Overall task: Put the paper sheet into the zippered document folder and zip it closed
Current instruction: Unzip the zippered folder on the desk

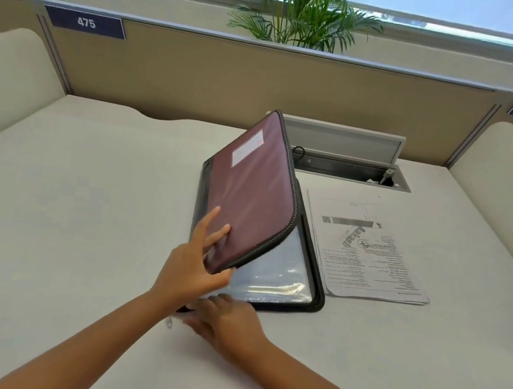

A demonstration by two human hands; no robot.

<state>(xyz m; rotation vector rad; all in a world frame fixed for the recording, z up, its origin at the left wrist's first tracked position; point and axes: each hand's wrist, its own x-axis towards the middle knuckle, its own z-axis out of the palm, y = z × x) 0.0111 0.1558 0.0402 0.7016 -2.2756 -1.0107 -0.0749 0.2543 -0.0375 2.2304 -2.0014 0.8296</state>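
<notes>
Paper sheet [367,251] lies right of folder [249,193]; left hand [191,265] lifts cover.

We see bright daylight from the window [429,9] along the top, soft shadows, and wide-angle bending at the edges.

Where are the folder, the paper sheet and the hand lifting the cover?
folder [249,193], head view, middle of the raised maroon cover
paper sheet [366,255], head view, its printed middle
left hand [191,267], head view, back of the hand
</notes>
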